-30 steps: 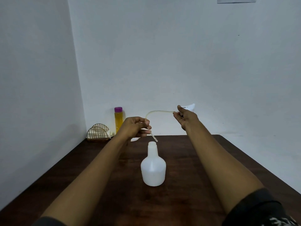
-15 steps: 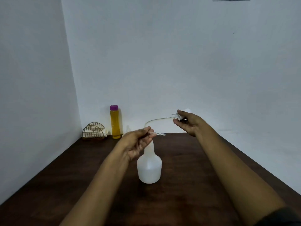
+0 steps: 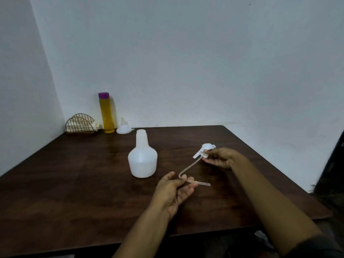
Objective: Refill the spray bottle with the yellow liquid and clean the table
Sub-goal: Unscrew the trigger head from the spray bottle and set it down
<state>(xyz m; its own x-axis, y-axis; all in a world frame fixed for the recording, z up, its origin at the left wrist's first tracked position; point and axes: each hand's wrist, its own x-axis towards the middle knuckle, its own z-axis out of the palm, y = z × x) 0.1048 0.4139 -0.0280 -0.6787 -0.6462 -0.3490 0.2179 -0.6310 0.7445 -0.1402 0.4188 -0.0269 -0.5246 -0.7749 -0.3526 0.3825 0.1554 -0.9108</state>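
The right hand [image 3: 219, 160] pinches the sprayer [image 3: 203, 150], the left hand [image 3: 175, 190] nips its bent tube [image 3: 189, 167], four o'clock of the bottle [image 3: 142, 161]; it may kink or drip.

- Spray bottle [image 3: 143, 161]: white, cloudy plastic, round body and narrow neck, mouth open with no top on. It stands upright on the tabletop [image 3: 74, 183], just left of the left grip [image 3: 174, 190] and apart from it.
- Spray head [image 3: 203, 150]: white trigger top, pinched in the right grip [image 3: 221, 160].
- Tube [image 3: 189, 165]: thin and clear, it runs down-left from the spray head, then bends sharply where the left grip pinches it, with its end pointing right.
- Yellow liquid bottle [image 3: 108, 116]: tall, slim, purple cap on, nearly full, upright far beyond and left of both grips.
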